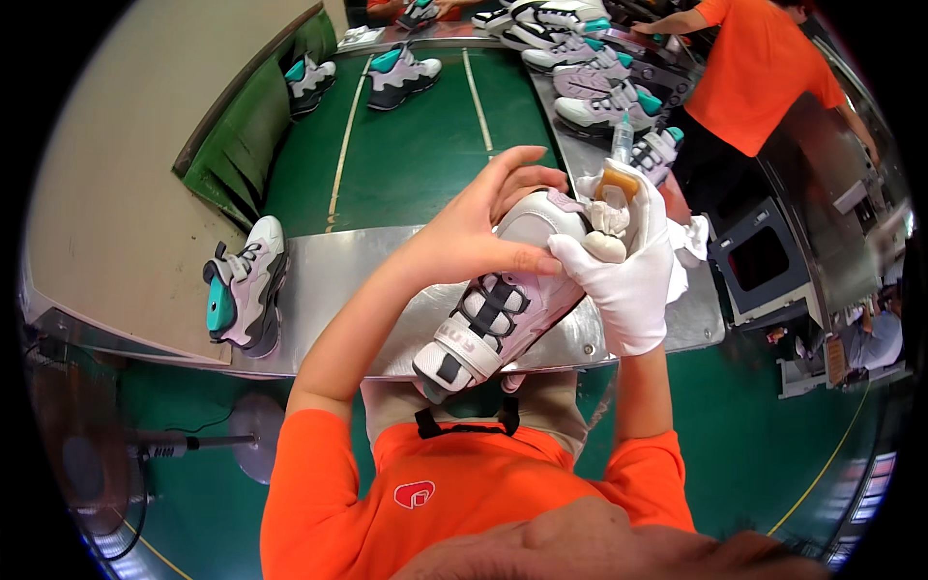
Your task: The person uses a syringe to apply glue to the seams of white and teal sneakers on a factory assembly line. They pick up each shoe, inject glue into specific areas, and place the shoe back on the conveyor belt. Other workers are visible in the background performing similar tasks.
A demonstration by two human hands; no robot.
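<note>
A white, grey and black sneaker (522,280) with a strap hangs over the near edge of the metal bench, toe pointing away from me. My bare left hand (493,222) curves around its toe, thumb on the upper and fingers over the far side. My right hand (628,261) wears a white glove and is closed beside the toe, its thumb tip against the shoe. From its curled fingers sticks a clear syringe-like tube (623,140) with a teal tip. Below the tube, an amber block-like piece (617,183) shows; how the two connect is unclear.
A sneaker (249,288) stands at the bench's left end. Two more, including a sneaker (401,77), sit on the green conveyor belt (416,164). Several shoes line the metal ledge at the right. A person in orange (764,77) stands beyond it. A pedestal fan (256,440) is lower left.
</note>
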